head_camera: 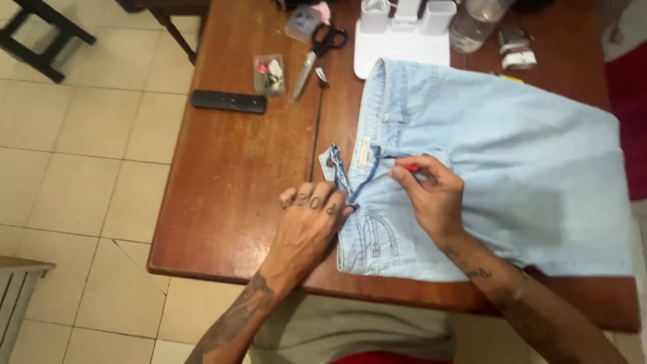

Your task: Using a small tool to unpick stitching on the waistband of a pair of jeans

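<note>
Wooden table (229, 175) over pale tiled floor (81, 155). Jeans (512, 155), light blue, lie across table's right half, fly open. Left hand (306, 226): fingers curled, knuckles up, pressing the fly edge. Right hand (431, 192): fingertips pinched on a small red tool (412, 168) at the waistband. Scissors (319, 52), black remote (228, 101) lie beyond, apart.

The light is soft and even. The wooden table (229, 168) shines a little near its middle. Small dark shadows sit under the hands. The picture looks a bit blurry and bends at the edges.
</note>
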